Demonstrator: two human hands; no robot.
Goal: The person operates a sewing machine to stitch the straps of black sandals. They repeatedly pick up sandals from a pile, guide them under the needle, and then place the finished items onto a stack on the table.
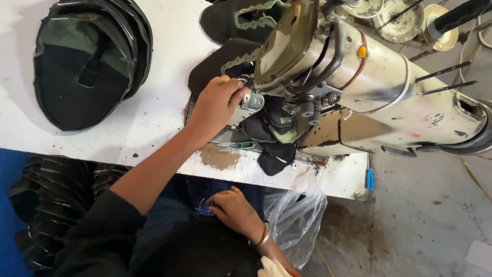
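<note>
1. The left hand [215,105] sits in the middle of the frame, its fingertips pinched around a small metal part [251,101] at the head of the sewing machine [379,87]
2. Just right of that hand, a dark fabric piece [274,136] with a light green patch is bunched under the machine's head and droops over the near edge of the white table [154,118]
3. The right hand [233,210] lies low in the frame, below the table edge, resting on the person's lap with loosely curled fingers that hold nothing; a bangle circles the wrist
4. Small green-handled snips [238,145] lie on the table just below the left hand, close to the near edge
5. A stack of dark pieces [92,56] fills the upper left; bare table separates it from the left hand
6. More dark pieces with green trim [241,20] lie at top centre, behind the machine's head
7. A second dark stack [46,210] sits at lower left, below the table
8. A clear plastic bag [297,215] hangs under the table edge beside the right hand; open grey floor spreads across the lower right
</note>
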